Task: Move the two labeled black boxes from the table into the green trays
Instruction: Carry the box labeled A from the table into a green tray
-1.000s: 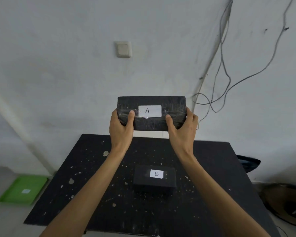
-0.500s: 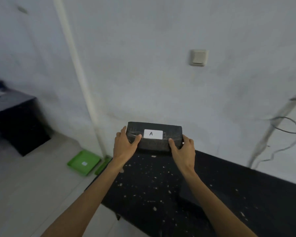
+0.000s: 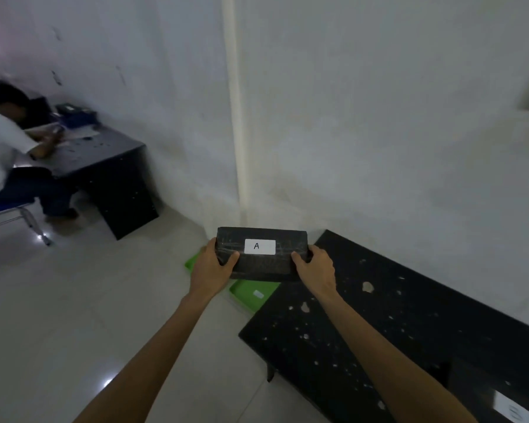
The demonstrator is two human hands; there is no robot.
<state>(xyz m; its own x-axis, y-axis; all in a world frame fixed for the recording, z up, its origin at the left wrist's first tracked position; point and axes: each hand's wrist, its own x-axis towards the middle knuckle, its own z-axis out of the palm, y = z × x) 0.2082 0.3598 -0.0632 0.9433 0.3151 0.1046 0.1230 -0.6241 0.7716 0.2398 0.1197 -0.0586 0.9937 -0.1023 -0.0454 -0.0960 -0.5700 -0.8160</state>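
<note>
I hold black box A [image 3: 261, 264], with its white label facing me, in the air beyond the table's left end. My left hand [image 3: 213, 268] grips its left end and my right hand [image 3: 316, 270] grips its right end. Below the box, on the floor, lies a green tray [image 3: 251, 297] with a small white label; a second green tray [image 3: 191, 264] peeks out behind my left hand, mostly hidden. Black box B [image 3: 501, 398] sits on the black table [image 3: 379, 331] at the bottom right, partly cut off by the frame.
A white wall with a vertical pipe [image 3: 239, 117] stands behind the trays. At the far left a person [image 3: 3, 148] sits on a chair at a dark desk [image 3: 104, 166]. Pale floor tiles [image 3: 89, 300] stretch between.
The view has swung left. Box A has travelled with both hands off the table's left end and now hovers over the green trays. A seated person and desk have come into view.
</note>
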